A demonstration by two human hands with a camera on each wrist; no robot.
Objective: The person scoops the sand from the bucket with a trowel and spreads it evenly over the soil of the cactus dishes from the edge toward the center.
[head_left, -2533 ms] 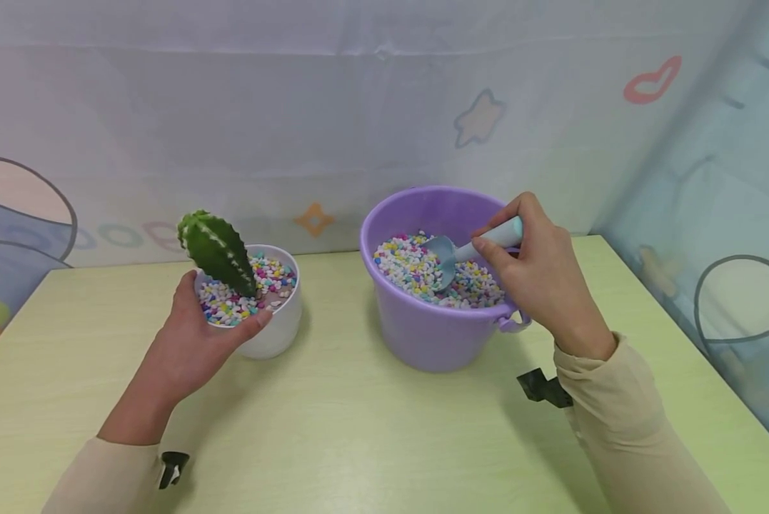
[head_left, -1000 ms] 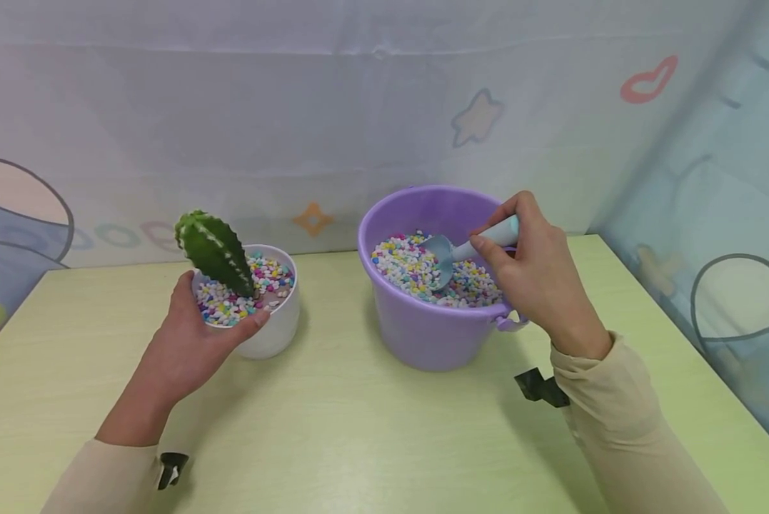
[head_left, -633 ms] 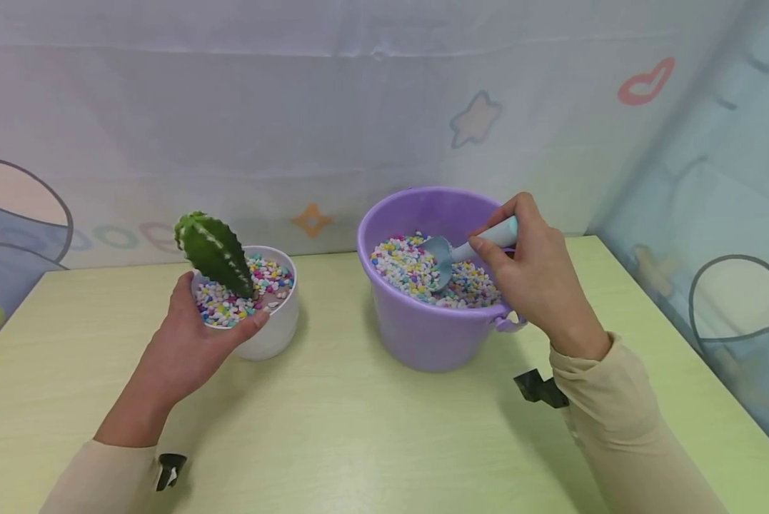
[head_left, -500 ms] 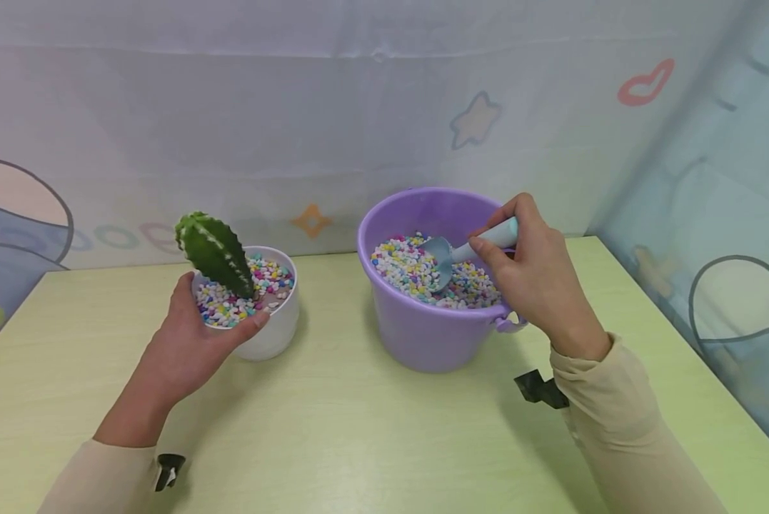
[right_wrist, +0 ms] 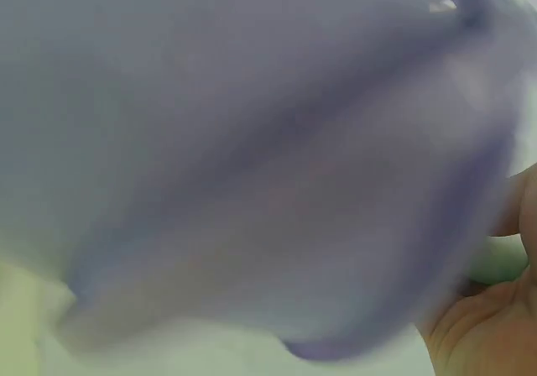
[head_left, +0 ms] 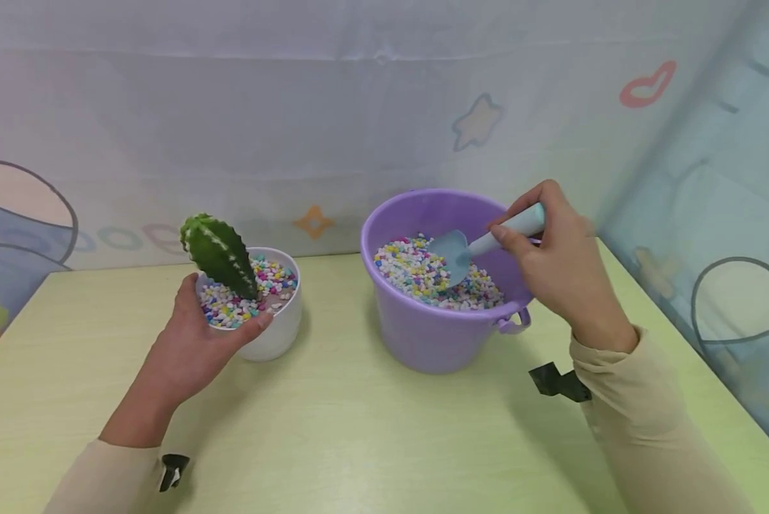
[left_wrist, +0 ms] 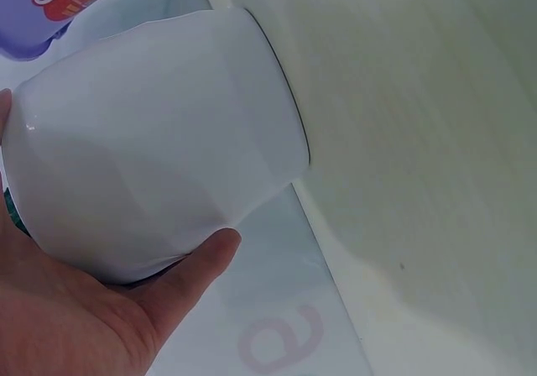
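In the head view my left hand [head_left: 194, 343] grips the side and rim of a white flowerpot [head_left: 275, 328], thumb on the near side. A green cactus [head_left: 220, 253] leans left in the pot, set in colourful pebbles [head_left: 230, 307] with a bare brownish patch at right. The pot's white wall [left_wrist: 159, 133] fills much of the left wrist view. My right hand [head_left: 560, 264] pinches the handle of a pale blue toy shovel [head_left: 480, 246]. Its blade tip rests among colourful pebbles [head_left: 406, 268] inside a purple bucket [head_left: 432, 335]. In the right wrist view the blurred bucket [right_wrist: 277, 183] hides the shovel's blade.
Both containers stand on a pale wooden table [head_left: 352, 442], the bucket right of the pot. Behind them hangs a printed cloth backdrop [head_left: 255, 128], with another printed panel [head_left: 737, 214] along the right. A small handle lug [head_left: 515, 323] sticks out from the bucket's right side.
My right hand has moved right and slightly up, drawing the shovel the same way, so more of its blade shows above the pebbles. My left hand keeps its hold on the pot.
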